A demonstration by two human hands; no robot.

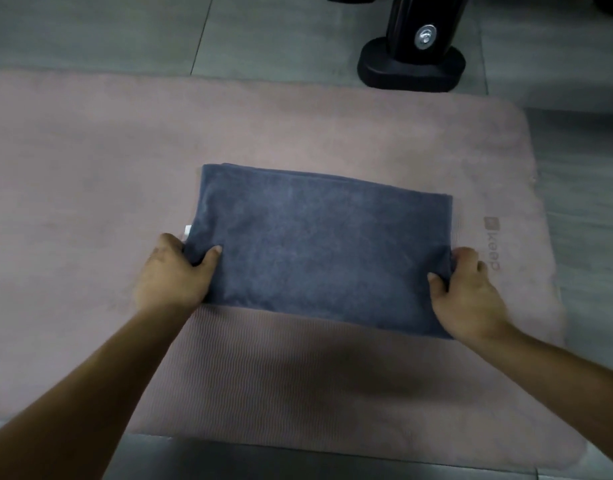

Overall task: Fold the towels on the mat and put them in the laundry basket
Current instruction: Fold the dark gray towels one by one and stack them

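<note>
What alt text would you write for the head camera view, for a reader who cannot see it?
A person's left hand and right hand grip the side edges of a folded blue-grey towel lying on a pink mat on a grey tiled floor. A black stand base sits at the mat's far edge.

Grey tiled floor point(90, 29) carries pink mat point(90, 161) and black stand foot point(410, 72); folded blue-grey towel point(319, 244) flat on mat.

Open pink mat point(90, 168) all round the towel point(319, 244); black stand foot point(410, 69) at the mat's far edge.
</note>
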